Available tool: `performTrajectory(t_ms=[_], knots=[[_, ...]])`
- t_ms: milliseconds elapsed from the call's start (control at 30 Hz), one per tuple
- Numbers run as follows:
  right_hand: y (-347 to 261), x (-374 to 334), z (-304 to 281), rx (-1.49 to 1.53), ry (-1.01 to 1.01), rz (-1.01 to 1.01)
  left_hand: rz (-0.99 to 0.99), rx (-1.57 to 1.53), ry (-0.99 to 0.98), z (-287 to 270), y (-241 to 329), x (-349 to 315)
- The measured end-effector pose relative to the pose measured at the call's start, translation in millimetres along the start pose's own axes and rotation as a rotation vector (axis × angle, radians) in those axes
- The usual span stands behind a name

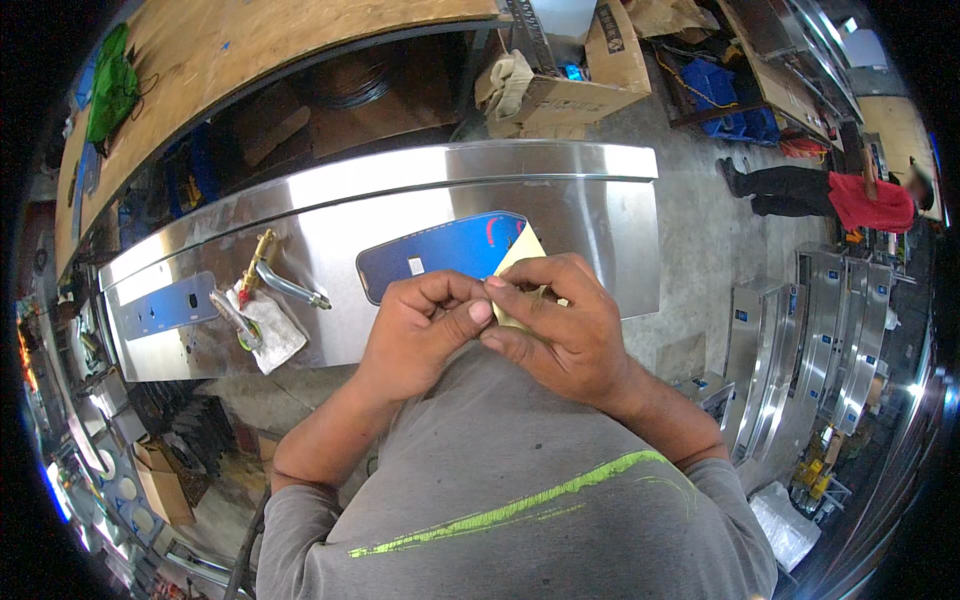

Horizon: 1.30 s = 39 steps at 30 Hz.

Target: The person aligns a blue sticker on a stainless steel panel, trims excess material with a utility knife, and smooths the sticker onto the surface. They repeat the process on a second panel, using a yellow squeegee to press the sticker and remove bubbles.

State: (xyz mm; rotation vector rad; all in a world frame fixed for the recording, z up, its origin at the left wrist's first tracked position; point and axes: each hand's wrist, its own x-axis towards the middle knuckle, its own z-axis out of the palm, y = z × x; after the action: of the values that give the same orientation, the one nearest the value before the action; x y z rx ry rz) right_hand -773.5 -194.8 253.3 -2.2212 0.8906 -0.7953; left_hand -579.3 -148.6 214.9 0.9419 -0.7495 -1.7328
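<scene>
A blue decal with rounded corners (440,257) lies on the stainless steel panel (590,225) in front of me. At its right end a pale yellow sheet (522,262) stands up and runs down behind my fingers. My right hand (565,325) is closed, pinching this sheet between thumb and fingers. Close against it, my left hand (425,325) is closed too, thumb pressed to curled fingers. Its fingertips meet those of my right hand; what they pinch is hidden. Whether the sheet is joined to the decal cannot be seen.
Left on the panel are a brass-and-steel faucet fitting (285,280), a white cloth (277,335) and another blue plate (170,306). Behind stands a wooden workbench (250,40) beside an open cardboard box (570,97). Steel units (755,330) and a person in red (860,200) are at right.
</scene>
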Motion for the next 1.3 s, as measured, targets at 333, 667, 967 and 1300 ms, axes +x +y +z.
performTrajectory(t_ms=[333, 667, 967, 1300], knots=[[-3, -1, -2, -0.004, 0.025, 0.013, 0.099, 0.111, 0.041, 10, 3, 0], [2, -4, 5, -0.083, 0.027, 0.037, -0.052, 0.100, 0.028, 6, 3, 13], [18, -10, 5, 0.151, -0.010, 0.181, -0.011, 0.069, -0.011, 6, -15, 26], [35, -20, 2, 0.683, 0.047, 0.562, -0.092, 0.213, -0.049, 9, -19, 34]])
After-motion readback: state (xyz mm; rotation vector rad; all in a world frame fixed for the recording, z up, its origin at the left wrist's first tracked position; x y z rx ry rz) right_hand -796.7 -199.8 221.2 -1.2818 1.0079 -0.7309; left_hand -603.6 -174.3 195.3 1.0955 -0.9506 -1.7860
